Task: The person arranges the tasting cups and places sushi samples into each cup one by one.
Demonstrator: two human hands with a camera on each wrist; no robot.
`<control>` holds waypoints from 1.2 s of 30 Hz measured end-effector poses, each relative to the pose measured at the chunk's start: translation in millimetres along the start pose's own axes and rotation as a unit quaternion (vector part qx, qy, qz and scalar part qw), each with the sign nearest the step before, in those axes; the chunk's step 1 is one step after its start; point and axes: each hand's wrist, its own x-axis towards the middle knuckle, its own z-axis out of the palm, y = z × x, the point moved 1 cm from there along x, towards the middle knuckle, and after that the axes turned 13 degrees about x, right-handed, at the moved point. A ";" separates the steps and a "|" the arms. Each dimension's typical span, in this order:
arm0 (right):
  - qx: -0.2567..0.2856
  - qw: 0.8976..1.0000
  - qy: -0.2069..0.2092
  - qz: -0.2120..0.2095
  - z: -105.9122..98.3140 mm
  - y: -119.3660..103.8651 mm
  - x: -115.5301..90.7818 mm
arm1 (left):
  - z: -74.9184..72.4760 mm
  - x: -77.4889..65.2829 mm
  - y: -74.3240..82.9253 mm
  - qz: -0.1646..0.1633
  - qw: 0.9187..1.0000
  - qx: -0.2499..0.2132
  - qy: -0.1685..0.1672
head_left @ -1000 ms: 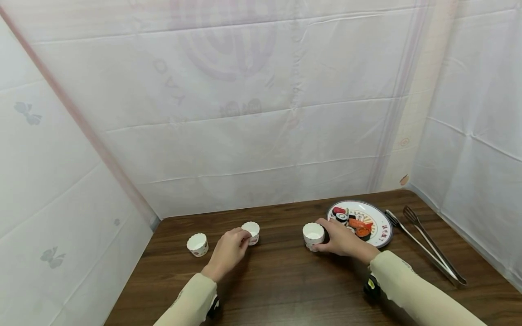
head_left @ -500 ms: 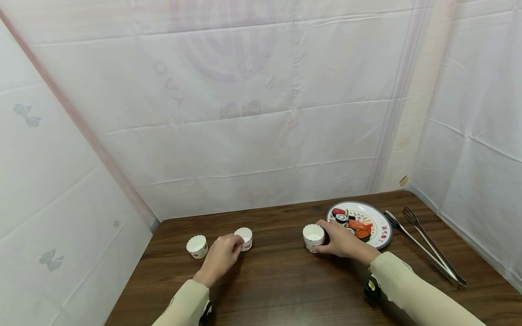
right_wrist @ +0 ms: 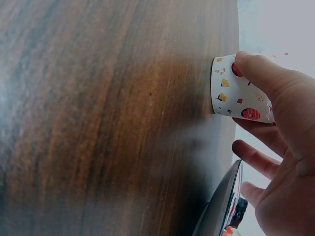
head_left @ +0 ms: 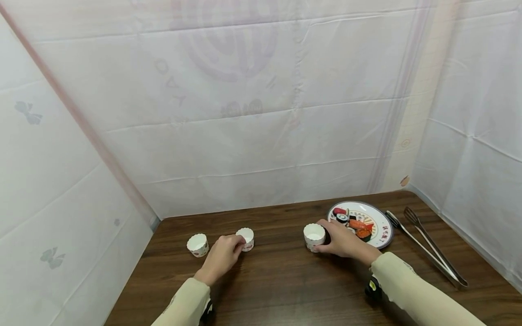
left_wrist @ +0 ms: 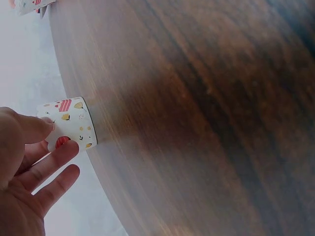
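Note:
My left hand (head_left: 222,257) pinches a white paper baking cup (head_left: 245,237) by its near side. In the left wrist view the thumb and fingers lie against that cup (left_wrist: 74,125), printed with red and yellow motifs; the other fingers are spread. My right hand (head_left: 342,240) holds a second, similar cup (head_left: 314,236) from its right side. Its thumb presses the printed wall of the cup (right_wrist: 241,91) in the right wrist view, with a finger behind. A third cup (head_left: 198,245) stands untouched to the left of my left hand.
Behind my right hand lies a round plate (head_left: 381,222) bearing several sushi pieces (head_left: 359,225). Right of it, metal tongs (head_left: 432,246) rest on the brown wooden table (head_left: 281,280). White sheeting (head_left: 244,136) hangs behind and at both sides.
My left hand has shifted the baking cup slightly left and nearer, closer to the third cup, then almost stopped. My right hand and its cup stay in place.

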 end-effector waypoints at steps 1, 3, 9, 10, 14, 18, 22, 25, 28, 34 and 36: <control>-0.002 1.000 -0.001 -0.005 -0.2 0.2 0.1 | -0.1 0.3 0.1 -0.001 1.000 -0.001 -0.001; 0.000 1.000 -0.003 -0.004 -0.1 0.8 0.4 | -0.4 0.5 0.2 -0.002 1.000 -0.002 -0.003; -0.003 1.000 0.000 -0.003 -0.9 1.5 0.9 | -0.4 1.1 0.4 -0.004 1.000 0.001 -0.006; -0.004 1.000 0.001 -0.004 -1.0 1.8 0.9 | -0.3 1.3 0.4 -0.004 1.000 0.002 -0.007; -0.006 1.000 0.002 -0.006 -0.6 2.4 1.0 | 0.3 1.9 0.6 -0.007 1.000 0.006 -0.012; -0.003 1.000 0.001 -0.003 0.2 2.5 1.4 | 1.4 1.4 -0.3 -0.005 1.000 0.005 -0.013; -0.005 1.000 0.002 -0.005 0.2 2.0 1.1 | 2.1 0.9 -1.0 -0.002 1.000 0.017 -0.001; -0.006 1.000 0.003 -0.012 -0.4 1.5 0.4 | 1.5 1.9 -0.8 -0.004 0.999 0.037 0.013; -0.005 1.000 0.003 -0.013 -0.9 1.2 -0.4 | 0.6 4.6 0.2 0.004 0.998 0.044 0.040; -0.013 1.000 0.002 -0.014 -1.8 -0.6 -3.0 | -0.2 12.5 5.2 0.037 0.994 0.033 0.096; -0.013 1.000 0.002 -0.015 -1.8 -1.0 -4.0 | 0.3 14.5 8.1 0.044 0.993 0.031 0.101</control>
